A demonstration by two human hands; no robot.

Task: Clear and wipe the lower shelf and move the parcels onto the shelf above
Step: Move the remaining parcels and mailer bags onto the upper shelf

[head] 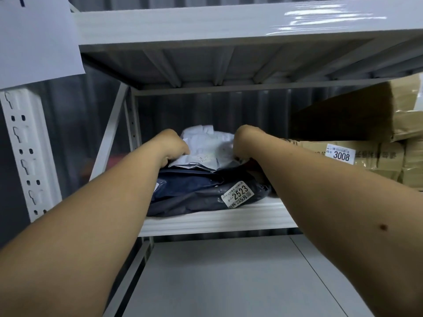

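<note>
1. Your left hand [174,146] has its fingers curled onto the left edge of the pale grey parcel [207,147], gripping it.
2. Your right hand [246,143] grips the same parcel at its right edge, fingers curled down over it (the fingertips themselves are hidden behind the hand).
3. The pale grey parcel lies on top of a dark blue parcel [196,191], touching it, toward the back of the middle shelf [217,219].
4. The dark blue parcel rests on that shelf near its front lip and carries a white sticker [238,194] reading 2523.
5. To the right on the same shelf stands a brown carton [370,159] with a white label [340,153] reading 3008; a larger brown carton [357,110] sits on top of it, tilted.
6. Below, the lower shelf [229,277] shows its bare grey surface.
7. Above, another white shelf [206,26] spans the rack, its ribbed underside visible.
8. At the left, a perforated white upright [25,152] carries a white paper sheet [36,35] hanging over its top.
</note>
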